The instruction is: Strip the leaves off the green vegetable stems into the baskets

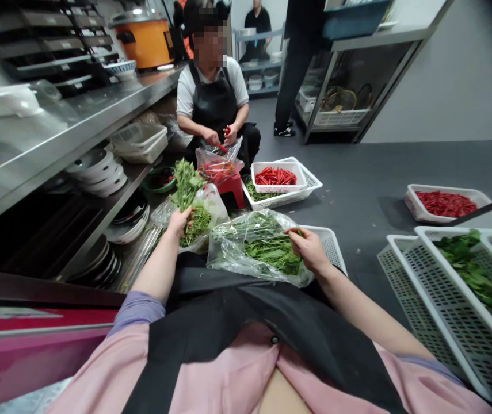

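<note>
Head view: to the left of the left hand, a steel counter with crockery on its lower shelves runs away into the room. Beyond both hands a crouching co-worker handles red chillies over a chilli bag on a red stool, which closes off the space ahead of the left hand. Well to the right of the right hand, perforated white baskets stand close together, one of them bearing dark leafy greens. Between the hands, a clear plastic bag of cut greens lies over the lap, its long axis running roughly side to side; a white basket shows just past the right hand. Farther off between them sits a white chilli basket.

Smaller, a bunch of leafy greens is gripped by its stems in the closed left hand, long axis near upright, leaves pointing up and away from the fist. Smallest is a thin reddish-brown piece, too small to identify, pinched in the right fingertips at the bag's right end.
</note>
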`<state>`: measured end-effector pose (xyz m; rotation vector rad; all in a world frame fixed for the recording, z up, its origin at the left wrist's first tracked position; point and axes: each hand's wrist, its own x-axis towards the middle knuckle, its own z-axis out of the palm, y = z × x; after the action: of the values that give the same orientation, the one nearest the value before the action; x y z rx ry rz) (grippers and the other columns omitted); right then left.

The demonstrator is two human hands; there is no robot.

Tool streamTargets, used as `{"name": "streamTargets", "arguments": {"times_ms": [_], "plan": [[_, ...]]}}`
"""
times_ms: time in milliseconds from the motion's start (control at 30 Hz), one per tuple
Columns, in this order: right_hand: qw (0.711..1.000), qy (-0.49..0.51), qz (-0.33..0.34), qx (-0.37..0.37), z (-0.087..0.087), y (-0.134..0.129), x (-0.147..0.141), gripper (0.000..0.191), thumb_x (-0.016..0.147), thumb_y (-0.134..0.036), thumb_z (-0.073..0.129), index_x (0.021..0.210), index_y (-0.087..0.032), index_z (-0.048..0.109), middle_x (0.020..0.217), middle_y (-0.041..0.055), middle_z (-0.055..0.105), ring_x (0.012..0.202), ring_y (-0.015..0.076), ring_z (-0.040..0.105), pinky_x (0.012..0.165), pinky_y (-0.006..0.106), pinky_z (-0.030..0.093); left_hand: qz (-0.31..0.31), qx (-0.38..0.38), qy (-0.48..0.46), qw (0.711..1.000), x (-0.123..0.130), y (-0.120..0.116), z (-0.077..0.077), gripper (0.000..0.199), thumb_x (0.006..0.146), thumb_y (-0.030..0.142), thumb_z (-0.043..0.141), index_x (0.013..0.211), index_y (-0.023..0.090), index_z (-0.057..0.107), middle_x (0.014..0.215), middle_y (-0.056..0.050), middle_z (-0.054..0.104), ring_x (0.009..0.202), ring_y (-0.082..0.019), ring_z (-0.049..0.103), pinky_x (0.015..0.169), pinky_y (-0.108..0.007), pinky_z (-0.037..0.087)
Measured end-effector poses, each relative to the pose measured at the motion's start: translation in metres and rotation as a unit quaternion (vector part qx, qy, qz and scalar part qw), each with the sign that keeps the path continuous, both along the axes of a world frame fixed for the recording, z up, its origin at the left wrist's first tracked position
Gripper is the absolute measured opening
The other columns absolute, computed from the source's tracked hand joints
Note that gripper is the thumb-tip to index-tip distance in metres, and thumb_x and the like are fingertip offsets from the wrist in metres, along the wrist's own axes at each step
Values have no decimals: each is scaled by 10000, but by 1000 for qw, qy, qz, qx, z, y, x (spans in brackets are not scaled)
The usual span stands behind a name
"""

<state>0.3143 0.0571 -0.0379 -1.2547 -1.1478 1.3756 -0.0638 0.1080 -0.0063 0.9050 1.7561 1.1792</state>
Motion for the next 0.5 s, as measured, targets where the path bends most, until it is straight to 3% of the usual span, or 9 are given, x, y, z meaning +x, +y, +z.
{"name": "streamTargets", "arguments": {"times_ms": [67,167,333,500], "plan": [[995,-67,-11,73,6,-2,0,311,763,-453,614,880,-166,632,474,-51,394,416,76,300,415,240,227,-103,23,-150,983,23,-11,8,341,817,441,637,953,135,571,593,62,462,358,-24,348,351,-162,268],[959,-181,-14,217,18,-7,-7,281,836,-413,558,897,-163,670,615,9,578,516,109,464,493,247,363,-235,11,-311,921,61,-35,14,388,777,469,677,951,141,566,571,71,452,333,-23,312,318,-153,239],[853,-308,-6,422,38,-9,-19,257,904,-299,494,1045,-173,668,934,74,702,762,156,628,708,279,485,-355,-66,-381,851,108,-75,11,335,834,455,620,948,145,567,538,57,471,310,-32,308,298,-139,208],[753,-467,-20,463,38,1,-13,299,952,-312,460,1133,-187,662,853,63,687,701,137,603,639,247,429,-400,-133,-399,814,125,-87,6,304,881,427,563,954,132,563,535,47,489,298,-29,296,295,-131,189]]}}
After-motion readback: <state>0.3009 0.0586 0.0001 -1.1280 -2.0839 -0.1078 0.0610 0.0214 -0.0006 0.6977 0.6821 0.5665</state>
